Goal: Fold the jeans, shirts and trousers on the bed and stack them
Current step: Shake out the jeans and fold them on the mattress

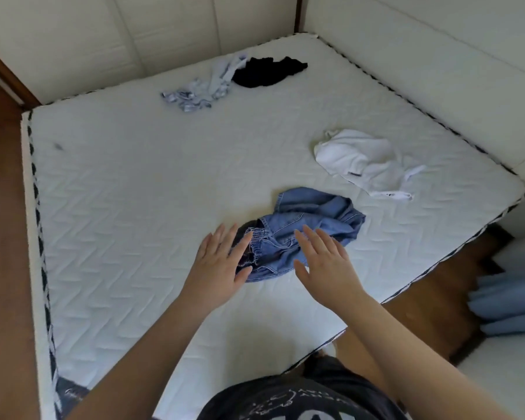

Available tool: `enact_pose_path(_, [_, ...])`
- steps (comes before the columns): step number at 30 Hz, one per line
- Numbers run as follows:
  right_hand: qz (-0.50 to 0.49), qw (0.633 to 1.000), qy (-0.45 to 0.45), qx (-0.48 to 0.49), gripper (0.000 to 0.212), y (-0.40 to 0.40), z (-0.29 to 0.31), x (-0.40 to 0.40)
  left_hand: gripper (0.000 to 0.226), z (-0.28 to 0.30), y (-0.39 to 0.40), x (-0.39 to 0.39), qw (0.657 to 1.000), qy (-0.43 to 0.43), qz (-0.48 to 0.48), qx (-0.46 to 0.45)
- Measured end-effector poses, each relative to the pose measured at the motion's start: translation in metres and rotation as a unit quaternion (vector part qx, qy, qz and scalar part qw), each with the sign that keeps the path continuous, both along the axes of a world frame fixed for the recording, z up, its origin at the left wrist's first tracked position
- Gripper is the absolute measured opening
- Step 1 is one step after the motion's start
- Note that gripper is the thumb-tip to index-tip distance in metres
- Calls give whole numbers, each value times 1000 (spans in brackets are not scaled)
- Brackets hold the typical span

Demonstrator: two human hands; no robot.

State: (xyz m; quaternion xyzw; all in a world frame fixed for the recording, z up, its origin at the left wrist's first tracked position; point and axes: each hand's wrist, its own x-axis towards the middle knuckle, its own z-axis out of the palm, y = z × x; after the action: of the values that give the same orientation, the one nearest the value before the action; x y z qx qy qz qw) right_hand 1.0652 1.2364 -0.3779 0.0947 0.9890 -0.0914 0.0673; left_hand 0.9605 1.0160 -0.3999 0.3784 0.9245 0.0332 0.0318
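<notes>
The jeans (303, 228) are lying crumpled on the mattress (134, 183), toward its near edge. The left hand (222, 262) and right hand (325, 265) are hovering over the jeans with fingers spread, gripping nothing. Judged soft, limp and fairly heavy, the denim is best taken at the elastic waistband (256, 244) nearest the left hand.

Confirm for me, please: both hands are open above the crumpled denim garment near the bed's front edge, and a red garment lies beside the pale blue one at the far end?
Not quite. The head view shows a black garment, not red, beside the pale blue one. The rest holds: both hands, left and right, are open above the denim garment.
</notes>
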Motion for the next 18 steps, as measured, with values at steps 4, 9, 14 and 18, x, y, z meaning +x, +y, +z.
enact_pose_path(4, [55,998,-25,-4,63,26,-20,-43,66,-17,15,-14,999,-24,46,-14])
enact_pose_path(9, [138,988,-60,-29,63,50,-39,-94,65,-36,28,-22,993,-66,97,-29])
enact_pose_path(14, [209,975,-73,-30,63,59,-65,-135,64,-61,33,-38,983,-86,161,-30])
enact_pose_path(18, [247,963,-101,-33,64,54,-88,-164,64,-90,37,-50,971,-124,198,-55])
